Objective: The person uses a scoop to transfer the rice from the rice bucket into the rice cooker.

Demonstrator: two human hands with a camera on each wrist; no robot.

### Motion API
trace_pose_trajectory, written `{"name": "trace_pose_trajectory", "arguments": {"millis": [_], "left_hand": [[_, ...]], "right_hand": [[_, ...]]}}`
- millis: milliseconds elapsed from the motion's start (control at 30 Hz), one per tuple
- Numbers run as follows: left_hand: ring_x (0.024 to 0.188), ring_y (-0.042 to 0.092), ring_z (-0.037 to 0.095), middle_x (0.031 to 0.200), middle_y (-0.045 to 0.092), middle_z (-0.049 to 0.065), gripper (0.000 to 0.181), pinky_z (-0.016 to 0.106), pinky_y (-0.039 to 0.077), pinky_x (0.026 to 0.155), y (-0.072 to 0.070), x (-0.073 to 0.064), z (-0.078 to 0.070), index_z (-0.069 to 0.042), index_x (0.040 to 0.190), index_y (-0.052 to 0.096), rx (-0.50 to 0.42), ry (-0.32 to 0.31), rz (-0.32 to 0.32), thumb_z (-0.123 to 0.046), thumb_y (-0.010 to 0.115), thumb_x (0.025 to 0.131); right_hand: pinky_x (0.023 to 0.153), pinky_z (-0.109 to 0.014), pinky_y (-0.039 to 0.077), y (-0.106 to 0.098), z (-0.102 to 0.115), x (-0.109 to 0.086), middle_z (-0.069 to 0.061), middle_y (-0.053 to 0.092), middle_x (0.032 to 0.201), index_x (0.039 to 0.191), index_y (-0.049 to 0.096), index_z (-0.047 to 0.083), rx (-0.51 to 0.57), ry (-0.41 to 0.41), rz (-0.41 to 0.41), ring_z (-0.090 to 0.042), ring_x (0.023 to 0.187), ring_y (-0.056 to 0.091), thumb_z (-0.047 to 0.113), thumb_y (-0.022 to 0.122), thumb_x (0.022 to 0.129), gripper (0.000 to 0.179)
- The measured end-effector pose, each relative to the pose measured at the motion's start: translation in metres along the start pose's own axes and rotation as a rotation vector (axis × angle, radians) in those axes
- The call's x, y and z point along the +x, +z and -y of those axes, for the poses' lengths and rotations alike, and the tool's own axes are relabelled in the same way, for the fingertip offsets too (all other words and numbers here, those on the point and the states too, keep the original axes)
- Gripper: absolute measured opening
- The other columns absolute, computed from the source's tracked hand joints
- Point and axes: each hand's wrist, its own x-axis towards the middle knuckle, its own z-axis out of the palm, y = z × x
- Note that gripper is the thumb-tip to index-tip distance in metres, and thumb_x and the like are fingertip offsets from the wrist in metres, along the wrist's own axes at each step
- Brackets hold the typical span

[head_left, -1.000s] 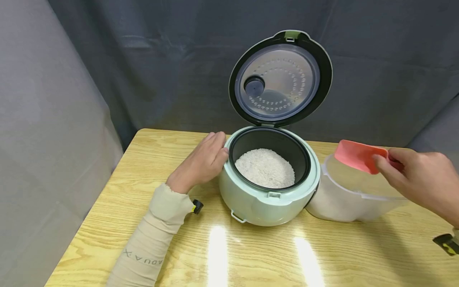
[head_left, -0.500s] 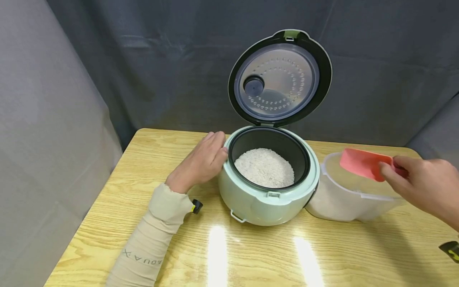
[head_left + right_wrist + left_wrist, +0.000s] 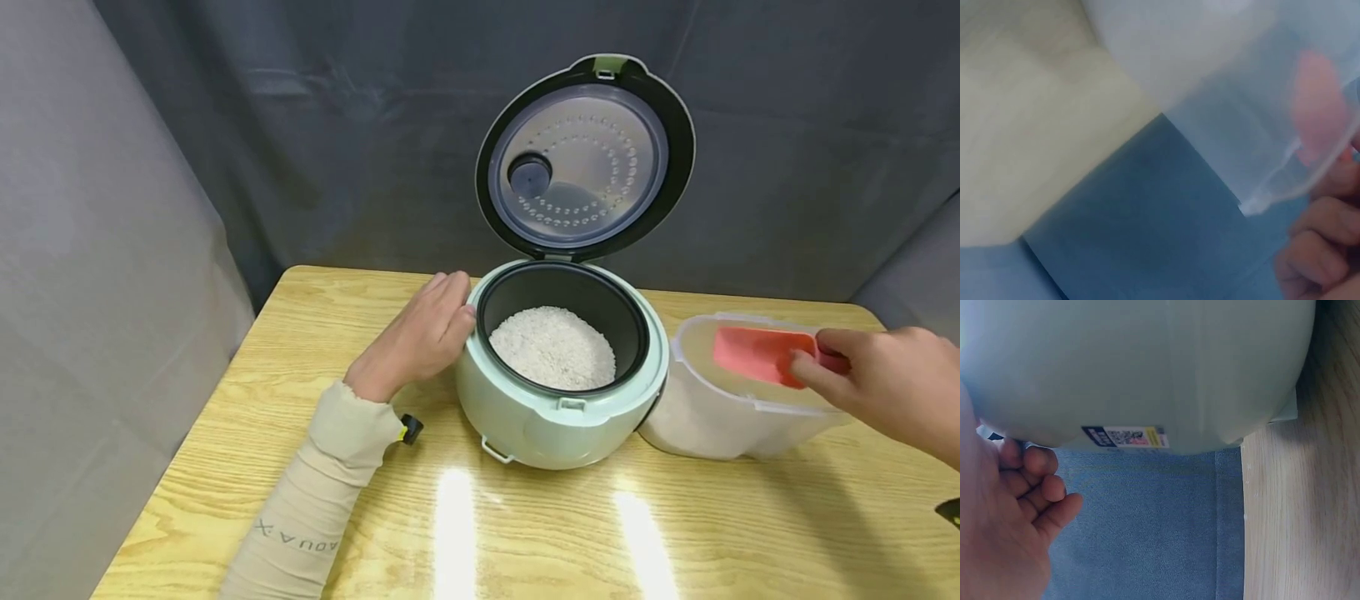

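A mint-green rice cooker (image 3: 551, 437) stands with its lid (image 3: 588, 171) raised. White rice (image 3: 553, 348) lies in its dark inner pot (image 3: 577, 287). Against the cooker's left side, near the rim, rests my left hand (image 3: 420, 342); the left wrist view shows its fingers (image 3: 1041, 487) loosely bent beside the cooker wall. My right hand (image 3: 892, 383) pinches the handle of a pink-red scoop (image 3: 757, 354), whose bowl is within the mouth of a translucent rice container (image 3: 701, 425). Through the container wall, the right wrist view shows the scoop (image 3: 1319, 106) blurred.
The wooden table (image 3: 247, 467) carries the cooker and container side by side, close together. Dark grey cloth (image 3: 360, 142) hangs behind the table's back edge, and lighter grey cloth (image 3: 97, 292) hangs at the left.
My right hand has lowered the scoop and moved it slightly right, from above the container's rim into its mouth. My left hand has stayed at the cooker's side.
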Motion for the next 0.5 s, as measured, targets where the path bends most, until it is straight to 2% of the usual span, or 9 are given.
{"name": "trace_pose_trajectory", "arguments": {"millis": [100, 333, 500], "left_hand": [[0.080, 0.036, 0.022, 0.081, 0.039, 0.005, 0.022, 0.032, 0.032, 0.078, 0.000, 0.000, 0.001, -0.010, 0.087, 0.042, 0.000, 0.004, -0.005, -0.024, 0.030, 0.098], [0.079, 0.035, 0.022, 0.081, 0.038, 0.005, 0.022, 0.031, 0.031, 0.076, 0.002, 0.001, 0.001, -0.010, 0.086, 0.041, -0.001, 0.008, 0.006, -0.024, 0.029, 0.098], [0.078, 0.035, 0.022, 0.081, 0.037, 0.005, 0.022, 0.031, 0.031, 0.077, 0.001, 0.000, 0.002, -0.010, 0.085, 0.041, -0.005, 0.003, 0.002, -0.024, 0.029, 0.098]], "right_hand": [[0.058, -0.026, 0.013, -0.002, -0.002, 0.002, 0.009, 0.019, 0.059, 0.061, 0.026, 0.020, -0.037, -0.017, 0.078, -0.007, 0.055, 0.015, 0.025, 0.062, 0.085, 0.043], [0.055, -0.028, 0.016, -0.002, -0.006, 0.005, 0.008, 0.024, 0.057, 0.059, 0.029, 0.020, -0.086, -0.036, 0.177, -0.009, 0.051, 0.023, 0.018, 0.069, 0.079, 0.045], [0.053, -0.028, 0.019, -0.006, -0.004, 0.015, 0.006, 0.031, 0.056, 0.059, 0.035, 0.021, -0.120, -0.033, 0.382, -0.012, 0.052, 0.028, 0.018, 0.065, 0.090, 0.043]]}}
